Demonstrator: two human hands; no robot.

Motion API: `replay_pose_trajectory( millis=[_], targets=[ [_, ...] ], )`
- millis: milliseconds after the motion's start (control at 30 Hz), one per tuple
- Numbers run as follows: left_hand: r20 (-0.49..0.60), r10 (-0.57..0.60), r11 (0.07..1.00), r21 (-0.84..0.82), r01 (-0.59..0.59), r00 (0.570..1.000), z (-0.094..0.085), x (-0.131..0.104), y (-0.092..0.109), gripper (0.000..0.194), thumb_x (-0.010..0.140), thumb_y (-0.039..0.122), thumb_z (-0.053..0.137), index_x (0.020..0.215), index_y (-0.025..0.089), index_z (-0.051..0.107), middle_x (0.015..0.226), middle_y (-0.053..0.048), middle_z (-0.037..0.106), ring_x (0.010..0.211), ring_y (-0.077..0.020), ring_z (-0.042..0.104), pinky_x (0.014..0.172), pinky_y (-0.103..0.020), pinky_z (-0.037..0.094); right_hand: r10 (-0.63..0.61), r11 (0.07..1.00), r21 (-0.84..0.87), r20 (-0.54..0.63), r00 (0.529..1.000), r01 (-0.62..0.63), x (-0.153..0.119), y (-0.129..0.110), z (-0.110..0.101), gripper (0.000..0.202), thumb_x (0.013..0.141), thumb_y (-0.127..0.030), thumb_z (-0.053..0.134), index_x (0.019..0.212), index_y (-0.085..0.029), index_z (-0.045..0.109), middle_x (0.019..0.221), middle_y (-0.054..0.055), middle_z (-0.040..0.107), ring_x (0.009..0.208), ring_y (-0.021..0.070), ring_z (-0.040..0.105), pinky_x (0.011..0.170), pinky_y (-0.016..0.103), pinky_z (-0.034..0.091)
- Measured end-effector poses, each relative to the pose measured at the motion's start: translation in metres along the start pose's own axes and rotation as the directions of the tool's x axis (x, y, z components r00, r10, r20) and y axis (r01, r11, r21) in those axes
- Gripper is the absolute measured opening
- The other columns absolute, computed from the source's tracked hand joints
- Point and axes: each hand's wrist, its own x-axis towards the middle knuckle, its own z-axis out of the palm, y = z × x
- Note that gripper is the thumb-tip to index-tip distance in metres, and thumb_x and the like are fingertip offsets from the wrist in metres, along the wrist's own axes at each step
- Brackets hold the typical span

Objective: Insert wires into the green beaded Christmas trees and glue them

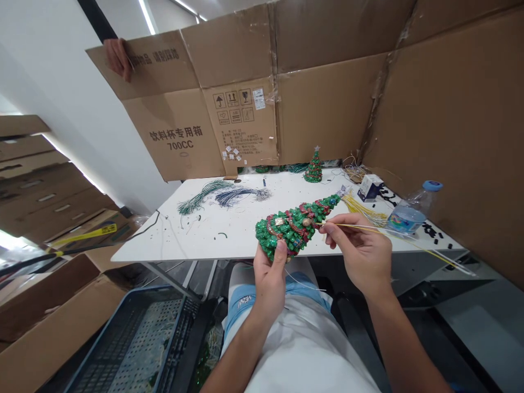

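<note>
A green glittery Christmas tree ornament (pixel 292 236) with red garlands lies tilted in my left hand (pixel 271 267), its star end pointing to the upper right. The fingers of that hand are wrapped round its base. My right hand (pixel 360 245) pinches a thin yellow wire (pixel 368 227) against the side of the tree, and the wire's long tail trails off to the right. A pale thin wire (pixel 305 284) hangs below the tree. Whether the wire tip enters the tree is too small to tell.
On the white table (pixel 196 240) lie green wires (pixel 204 196), blue wires (pixel 241 195) and yellow wires (pixel 366 210). A second tree (pixel 314 169), a small box (pixel 370 187) and a water bottle (pixel 415 207) stand behind. Cardboard (pixel 327 114) walls the back; another person's hand (pixel 118 59) grips it. A blue crate (pixel 135 333) sits lower left.
</note>
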Motion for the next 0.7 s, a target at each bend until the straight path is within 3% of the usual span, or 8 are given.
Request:
replay_pose_trajectory(
  millis=[200,400,533,700],
  targets=[
    [0.032,0.013,1.000,0.005,-0.013,0.999,-0.0021,-0.0005,-0.0011,0.060,0.095,0.054,0.085,0.145,0.023,0.071,0.138,-0.014,0.079,0.134,-0.0326,0.073,0.116,-0.044,0.058,-0.009,0.998,-0.059,-0.080,0.997,0.005,0.0011,0.0016,-0.0001,0.009,0.095,-0.030,0.085,0.091,-0.023,0.082,0.078,0.001,0.079,0.062,0.0130,0.066,0.056,0.024,0.055],
    [0.043,0.015,1.000,0.003,-0.016,0.999,-0.0027,-0.0013,-0.0005,0.056,0.097,0.052,0.084,0.144,0.024,0.072,0.142,-0.013,0.078,0.136,-0.0320,0.072,0.118,-0.044,0.057,0.026,0.998,-0.057,-0.018,1.000,-0.027,-0.0009,0.0002,-0.0003,0.010,0.095,-0.032,0.085,0.090,-0.024,0.081,0.076,0.000,0.077,0.061,0.0127,0.066,0.056,0.024,0.055],
    [0.034,0.006,1.000,0.010,-0.006,0.999,-0.0030,-0.0017,-0.0010,0.059,0.095,0.056,0.086,0.142,0.023,0.074,0.136,-0.013,0.080,0.135,-0.0330,0.072,0.118,-0.045,0.056,0.003,0.997,-0.081,-0.072,0.997,-0.009,-0.0024,0.0005,0.0030,0.008,0.093,-0.031,0.088,0.089,-0.025,0.083,0.080,-0.001,0.077,0.065,0.0115,0.067,0.060,0.023,0.055],
    [0.020,-0.005,1.000,-0.002,0.005,1.000,-0.0019,-0.0017,-0.0018,0.057,0.094,0.056,0.086,0.139,0.023,0.075,0.136,-0.013,0.080,0.136,-0.0329,0.072,0.119,-0.045,0.056,0.054,0.998,0.044,-0.112,0.992,-0.049,0.0005,0.0028,0.0040,0.018,0.084,-0.026,0.096,0.086,-0.025,0.078,0.077,-0.004,0.073,0.060,0.0093,0.063,0.054,0.020,0.051]
  ],
)
